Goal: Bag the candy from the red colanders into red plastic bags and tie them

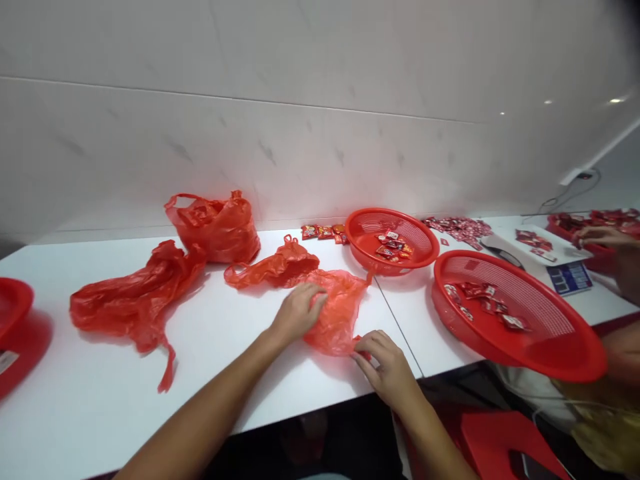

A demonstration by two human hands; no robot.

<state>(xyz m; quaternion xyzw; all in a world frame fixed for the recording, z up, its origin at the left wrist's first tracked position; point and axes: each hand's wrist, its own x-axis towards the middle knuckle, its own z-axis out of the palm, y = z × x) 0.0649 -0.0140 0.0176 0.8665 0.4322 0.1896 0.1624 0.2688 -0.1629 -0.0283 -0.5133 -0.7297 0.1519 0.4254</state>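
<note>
A thin red plastic bag (pixel 340 313) lies flat on the white table (pixel 225 360) in front of me. My left hand (pixel 299 312) rests on the bag's left part with the fingers curled down onto the film. My right hand (pixel 385 363) pinches the bag's near corner at the table's front edge. Both forearms reach in from the bottom of the view.
Three more red bags lie behind and to the left: a crumpled one (pixel 273 265), a full one (pixel 215 225), a long flat one (pixel 135 300). Two red baskets (pixel 393 241) (pixel 520 313) hold small red packets. Another person's hand (pixel 600 237) works at the far right. A red tray (pixel 13 303) sits at the left edge.
</note>
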